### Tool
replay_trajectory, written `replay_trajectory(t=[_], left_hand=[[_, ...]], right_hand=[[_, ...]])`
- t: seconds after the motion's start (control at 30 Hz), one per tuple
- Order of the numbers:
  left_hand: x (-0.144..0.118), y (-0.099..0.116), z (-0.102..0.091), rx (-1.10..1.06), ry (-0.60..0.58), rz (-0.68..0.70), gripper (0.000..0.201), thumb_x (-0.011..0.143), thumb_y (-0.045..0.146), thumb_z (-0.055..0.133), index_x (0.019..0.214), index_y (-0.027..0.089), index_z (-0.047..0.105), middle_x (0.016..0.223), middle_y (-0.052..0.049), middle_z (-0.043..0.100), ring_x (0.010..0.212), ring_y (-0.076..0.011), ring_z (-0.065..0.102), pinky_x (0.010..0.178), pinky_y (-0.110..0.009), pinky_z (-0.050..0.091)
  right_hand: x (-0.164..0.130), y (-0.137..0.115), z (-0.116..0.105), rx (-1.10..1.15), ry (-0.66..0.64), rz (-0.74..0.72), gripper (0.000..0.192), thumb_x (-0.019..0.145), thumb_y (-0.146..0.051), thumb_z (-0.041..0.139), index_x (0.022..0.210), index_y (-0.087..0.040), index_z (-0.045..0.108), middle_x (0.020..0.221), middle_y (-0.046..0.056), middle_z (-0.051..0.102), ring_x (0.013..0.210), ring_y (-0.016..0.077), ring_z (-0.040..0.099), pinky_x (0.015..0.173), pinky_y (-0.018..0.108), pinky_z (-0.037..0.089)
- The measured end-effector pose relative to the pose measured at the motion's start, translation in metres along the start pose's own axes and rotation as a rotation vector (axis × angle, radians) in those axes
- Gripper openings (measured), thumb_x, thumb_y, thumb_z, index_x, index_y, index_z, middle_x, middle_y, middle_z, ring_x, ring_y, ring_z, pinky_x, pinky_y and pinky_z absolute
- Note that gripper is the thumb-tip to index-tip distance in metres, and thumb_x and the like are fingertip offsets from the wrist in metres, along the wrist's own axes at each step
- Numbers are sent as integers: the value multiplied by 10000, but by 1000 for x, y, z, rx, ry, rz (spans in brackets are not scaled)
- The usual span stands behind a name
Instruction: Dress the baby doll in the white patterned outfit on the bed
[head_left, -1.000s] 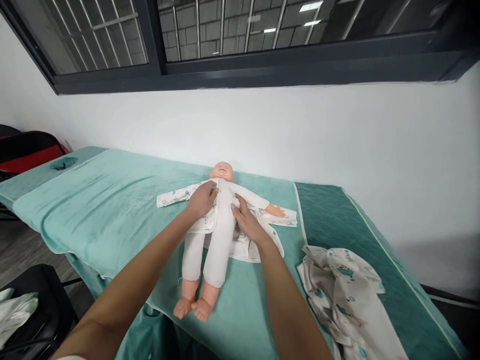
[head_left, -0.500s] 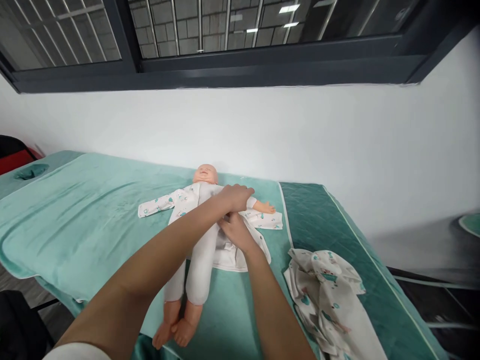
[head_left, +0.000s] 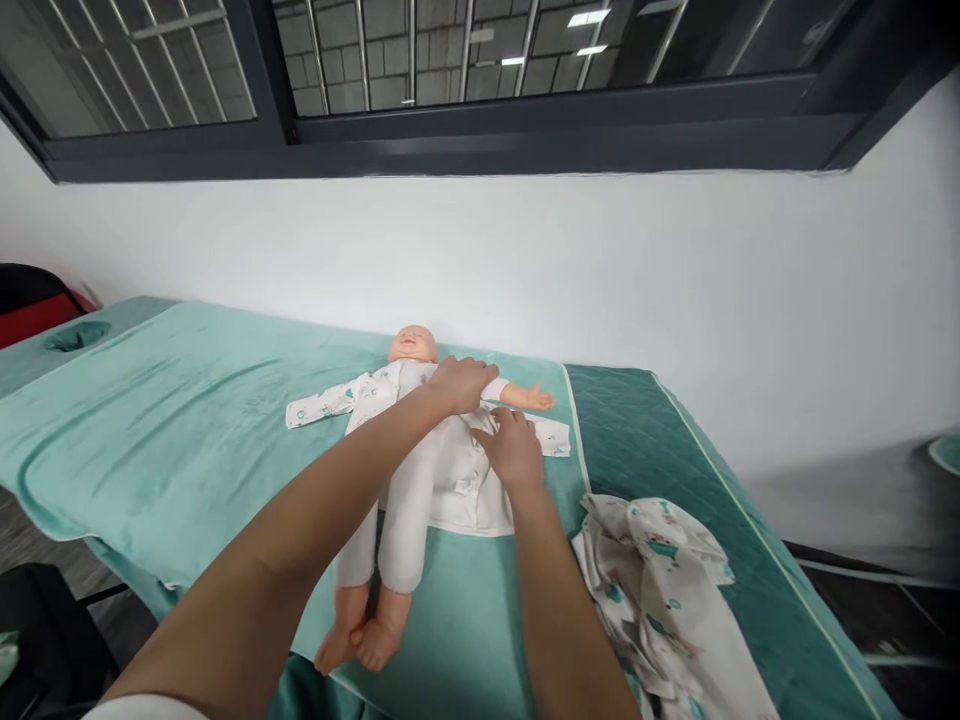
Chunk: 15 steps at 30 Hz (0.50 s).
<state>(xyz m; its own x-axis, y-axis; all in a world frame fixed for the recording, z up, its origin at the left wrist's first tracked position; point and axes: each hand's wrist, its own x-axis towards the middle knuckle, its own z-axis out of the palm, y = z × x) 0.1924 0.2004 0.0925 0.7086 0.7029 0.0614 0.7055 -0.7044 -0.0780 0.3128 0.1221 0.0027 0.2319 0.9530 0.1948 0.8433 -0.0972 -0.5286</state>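
The left hand [head_left: 459,382] is lying across the upper chest of the baby doll [head_left: 409,440], fingers curled and pressing on the cloth there rather than gripping anything I can make out. Just nearer than it and to its right, the right hand [head_left: 513,448] is resting fairly flat, fingers loosely spread, on the open front panel of the printed baby top [head_left: 480,480] that is spreading out beneath the doll. The doll is lying face up on the teal massage bed [head_left: 187,430], its head beyond the left hand and its bare feet well nearer the person. Judging by this, the front panels are being brought over the doll's chest. The next move is probably calling for the right hand to pinch the panel's edge while the left is holding the doll in place. A crumpled printed cloth [head_left: 660,590] is sitting to the right of the right forearm.
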Motion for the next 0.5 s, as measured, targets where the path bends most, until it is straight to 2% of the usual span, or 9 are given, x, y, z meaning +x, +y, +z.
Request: replay_trajectory(t=[0.1,0.2,0.27,0.33,0.4,0.5], left_hand=[[-5,1,0,29,10,-26,352,837,64,506,1172,160,554,1139,-120,672,1061,-264,623,893,-399,459],[-7,0,0,33,15,-56,356,830,56,507,1170,155,548,1140,-116,672,1055,-260,621,881,-392,458],[-7,0,-1,38,8,-59,360,821,52,510,1166,150,548,1135,-115,672,1050,-260,620,874,-392,457],[-8,1,0,48,1,-56,367,820,51,511,1171,151,546,1137,-114,672,1054,-256,617,875,-387,452],[-8,2,1,60,0,-56,363,828,52,506,1175,153,545,1137,-114,673,1060,-253,613,874,-383,447],[-9,4,3,83,5,-52,336,844,49,489,1158,149,554,1115,-117,675,1050,-260,615,867,-389,438]], right_hand=[[4,7,-1,-48,-13,98,224,866,-404,621,959,-203,657,1108,132,659,1097,318,579,850,385,439],[8,11,-1,-25,-20,196,353,825,-486,655,1021,-194,621,1092,138,662,1080,327,598,830,391,432],[10,14,0,61,-66,228,346,786,-489,681,963,-197,624,994,122,681,1020,331,623,830,403,424],[13,16,2,282,-32,234,237,714,-409,724,778,-210,612,854,96,677,978,335,628,832,404,414],[17,21,3,561,55,236,200,649,-339,733,659,-221,573,765,72,663,946,322,623,813,383,416],[24,29,3,844,143,232,193,648,-373,687,716,-221,589,765,41,677,856,262,618,733,339,440]])
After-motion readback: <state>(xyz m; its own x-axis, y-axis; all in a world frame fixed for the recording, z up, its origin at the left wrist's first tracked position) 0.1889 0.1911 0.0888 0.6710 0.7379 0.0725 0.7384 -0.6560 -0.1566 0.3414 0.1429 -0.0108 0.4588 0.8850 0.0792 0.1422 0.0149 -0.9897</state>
